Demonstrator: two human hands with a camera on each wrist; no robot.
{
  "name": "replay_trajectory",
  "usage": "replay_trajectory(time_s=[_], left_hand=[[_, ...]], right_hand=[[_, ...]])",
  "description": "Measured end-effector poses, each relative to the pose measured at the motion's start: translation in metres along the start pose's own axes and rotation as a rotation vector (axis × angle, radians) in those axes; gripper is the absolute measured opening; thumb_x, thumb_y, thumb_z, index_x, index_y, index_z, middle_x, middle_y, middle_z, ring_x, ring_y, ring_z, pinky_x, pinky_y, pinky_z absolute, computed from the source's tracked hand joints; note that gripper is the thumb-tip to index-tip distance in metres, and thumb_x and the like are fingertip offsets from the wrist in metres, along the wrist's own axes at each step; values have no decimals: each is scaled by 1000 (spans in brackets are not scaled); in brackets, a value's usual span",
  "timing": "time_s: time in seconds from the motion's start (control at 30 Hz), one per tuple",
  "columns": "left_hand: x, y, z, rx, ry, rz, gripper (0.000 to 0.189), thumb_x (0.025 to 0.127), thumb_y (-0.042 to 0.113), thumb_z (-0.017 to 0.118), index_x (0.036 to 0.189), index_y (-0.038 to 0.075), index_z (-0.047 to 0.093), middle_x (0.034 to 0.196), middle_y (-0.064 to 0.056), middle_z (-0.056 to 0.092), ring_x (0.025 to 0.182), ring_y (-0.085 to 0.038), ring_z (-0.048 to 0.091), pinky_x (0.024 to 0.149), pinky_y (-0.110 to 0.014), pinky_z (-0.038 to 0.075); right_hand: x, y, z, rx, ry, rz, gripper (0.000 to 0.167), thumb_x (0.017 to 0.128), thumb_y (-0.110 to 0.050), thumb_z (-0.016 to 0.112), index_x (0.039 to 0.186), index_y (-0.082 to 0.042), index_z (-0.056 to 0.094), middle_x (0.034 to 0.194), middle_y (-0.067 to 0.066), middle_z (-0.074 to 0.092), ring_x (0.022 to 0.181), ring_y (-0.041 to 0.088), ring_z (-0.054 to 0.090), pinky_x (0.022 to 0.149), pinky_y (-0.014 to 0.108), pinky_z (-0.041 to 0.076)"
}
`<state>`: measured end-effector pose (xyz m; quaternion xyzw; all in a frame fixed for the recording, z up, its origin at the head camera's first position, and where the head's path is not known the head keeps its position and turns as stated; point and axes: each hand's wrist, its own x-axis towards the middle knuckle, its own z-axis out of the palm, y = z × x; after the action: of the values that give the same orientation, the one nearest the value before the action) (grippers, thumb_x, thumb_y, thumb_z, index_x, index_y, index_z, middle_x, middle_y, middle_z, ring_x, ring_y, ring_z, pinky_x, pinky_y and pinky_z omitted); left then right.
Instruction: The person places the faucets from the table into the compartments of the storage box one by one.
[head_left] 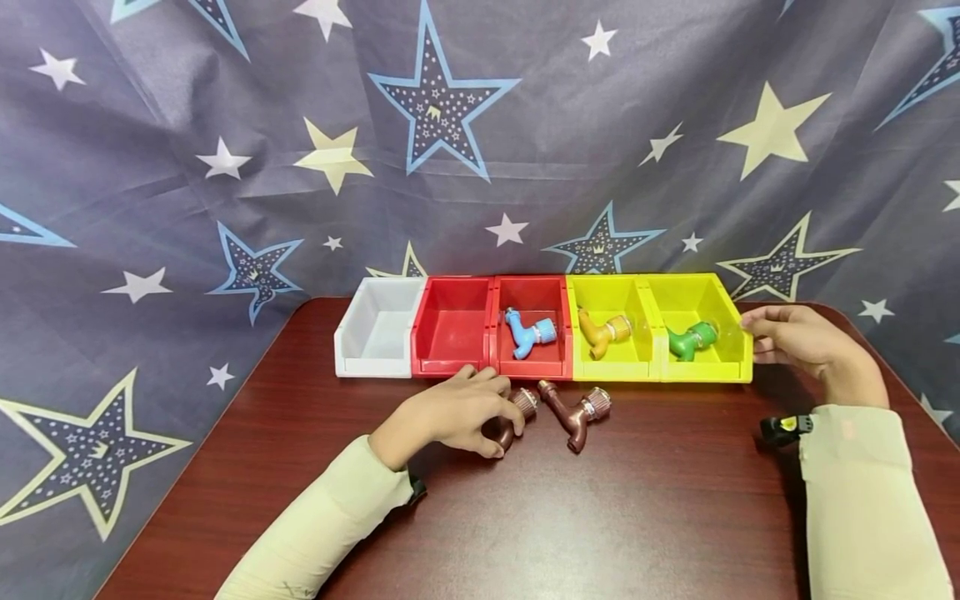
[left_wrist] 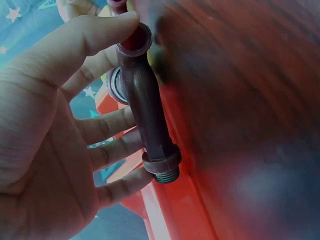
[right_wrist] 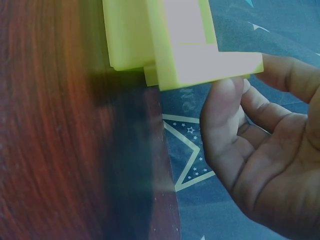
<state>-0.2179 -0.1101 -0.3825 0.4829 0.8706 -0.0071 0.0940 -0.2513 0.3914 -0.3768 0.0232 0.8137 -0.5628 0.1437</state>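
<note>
My left hand (head_left: 459, 410) is at the front of the red bins, thumb and fingers round a brown tap (left_wrist: 148, 107). In the left wrist view, the thumb lies at the tap's spout and its threaded end points down. Just right of that hand, a second brown tap (head_left: 574, 421) lies on the table. At the far right end of the bin row, my right hand (head_left: 813, 343) pinches the edge of the end yellow bin (head_left: 708, 372) between thumb and fingers. That bin holds a green tap (head_left: 682, 344).
Left of the end bin stand another yellow bin (head_left: 617, 370) with an orange-yellow tap (head_left: 596, 335), a red bin (head_left: 531, 367) with a blue tap (head_left: 525, 337), a second red bin (head_left: 450, 367) and a white bin (head_left: 372, 365). A star-patterned cloth (head_left: 450, 225) hangs behind the table (head_left: 637, 517).
</note>
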Motion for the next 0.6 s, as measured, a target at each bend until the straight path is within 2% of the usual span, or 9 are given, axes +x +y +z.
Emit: replay_trajectory(time_s=[0.13, 0.3, 0.6], left_hand=[[-1, 3, -4, 26, 12, 4, 34, 83, 45, 83, 115, 44, 72, 112, 6, 55, 108, -16, 43, 86, -38, 35], [-4, 5, -10, 65, 45, 3, 34, 82, 44, 81, 115, 43, 72, 110, 6, 55, 108, -16, 45, 87, -37, 36], [-12, -2, -22, 82, 118, -9, 35, 80, 39, 81, 114, 36, 72, 109, 4, 56, 106, -17, 47, 86, -40, 37]], right_hand=[[0, 0, 0, -6, -3, -4, 34, 109, -13, 48, 132, 11, 45, 92, -7, 68, 80, 11, 68, 77, 29, 59], [1, 1, -1, 4, 3, -5, 29, 108, -13, 50, 128, 8, 50, 91, -7, 68, 79, 11, 68, 77, 30, 59], [1, 2, -1, -40, 16, -26, 28, 108, -14, 49, 126, 7, 53, 91, -8, 66, 79, 11, 67, 76, 30, 59]])
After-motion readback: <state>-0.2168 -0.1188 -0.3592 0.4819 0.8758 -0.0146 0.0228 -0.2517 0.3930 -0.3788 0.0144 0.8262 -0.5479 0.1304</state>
